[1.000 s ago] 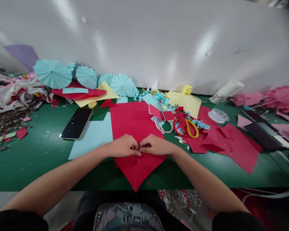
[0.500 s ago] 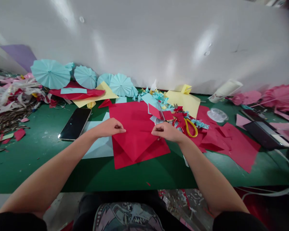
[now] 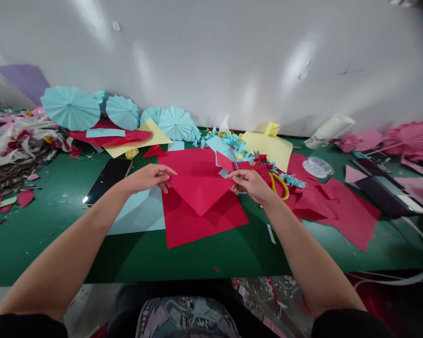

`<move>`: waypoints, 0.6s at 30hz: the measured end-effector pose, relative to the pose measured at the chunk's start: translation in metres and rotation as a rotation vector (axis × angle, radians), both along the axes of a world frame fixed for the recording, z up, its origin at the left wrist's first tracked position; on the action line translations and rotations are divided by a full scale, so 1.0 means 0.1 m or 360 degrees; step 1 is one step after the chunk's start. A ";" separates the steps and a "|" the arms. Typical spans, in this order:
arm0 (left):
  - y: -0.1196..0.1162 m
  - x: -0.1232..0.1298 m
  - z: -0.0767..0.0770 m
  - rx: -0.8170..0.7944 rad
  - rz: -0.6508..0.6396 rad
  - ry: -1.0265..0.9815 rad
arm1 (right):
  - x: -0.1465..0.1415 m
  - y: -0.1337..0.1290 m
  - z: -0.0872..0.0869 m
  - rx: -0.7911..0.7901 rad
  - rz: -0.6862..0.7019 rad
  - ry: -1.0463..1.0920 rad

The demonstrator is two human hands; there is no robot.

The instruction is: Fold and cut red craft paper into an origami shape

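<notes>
A red paper sheet point(image 3: 201, 197), folded into a triangle with its point toward me, sits over a larger flat red sheet point(image 3: 183, 234). My left hand point(image 3: 151, 179) has the folded sheet's left corner between thumb and fingers, the other fingers curled loosely below. At the right corner, my right hand point(image 3: 249, 184) pinches the same sheet, partly covering that corner. Just beyond the right hand are a small red paper piece point(image 3: 224, 161) and yellow-handled scissors point(image 3: 284, 188). Light blue paper point(image 3: 137, 216) lies under my left wrist, beside a dark phone point(image 3: 107, 180).
Pleated light blue paper fans point(image 3: 70, 108) lean on the white wall point(image 3: 204, 56). Red paper scraps point(image 3: 352, 211), a clear plastic disc point(image 3: 317, 167) and a dark device point(image 3: 387, 195) with a cable are at right. Ribbons and wires point(image 3: 24, 145) are heaped at far left on the green table point(image 3: 134, 263).
The folded triangle's point has moved up and away from me. My left hand has shifted up and slightly left with its fingers loosened; my right hand has moved slightly up and right.
</notes>
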State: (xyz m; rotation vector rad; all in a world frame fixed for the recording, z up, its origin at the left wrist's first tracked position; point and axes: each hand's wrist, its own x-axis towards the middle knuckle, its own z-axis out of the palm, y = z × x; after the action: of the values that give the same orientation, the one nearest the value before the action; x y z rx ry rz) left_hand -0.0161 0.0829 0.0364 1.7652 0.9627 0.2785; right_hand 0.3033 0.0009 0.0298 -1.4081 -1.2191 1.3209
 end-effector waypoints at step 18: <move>-0.21 0.22 -0.10 0.0954 -0.0438 0.0313 | -0.08 0.04 -0.04 -0.0091 -0.0291 0.0544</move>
State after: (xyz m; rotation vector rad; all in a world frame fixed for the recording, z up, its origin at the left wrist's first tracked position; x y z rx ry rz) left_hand 0.0057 0.0620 0.0266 2.4858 0.8037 0.2325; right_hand 0.2958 0.0051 0.0256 -1.2373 -0.8132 1.4062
